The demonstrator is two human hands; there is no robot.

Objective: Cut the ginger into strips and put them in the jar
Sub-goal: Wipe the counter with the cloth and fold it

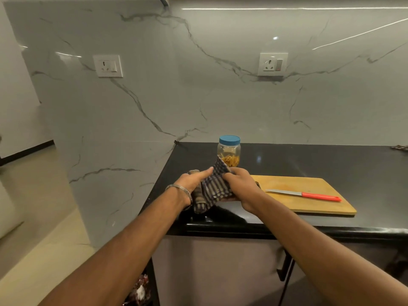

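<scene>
The jar (229,151) stands upright on the black surface (309,160), blue lid (229,140) on, with yellowish ginger strips (231,160) in its lower part. Just in front of the jar, both hands clutch a checked cloth (215,186): the left hand (192,182) holds it with thumb extended, the right hand (240,186) curls around it. Right of the jar lies a wooden cutting board (309,202), and on it a red-handled knife (304,194), blade pointing toward the hands.
</scene>
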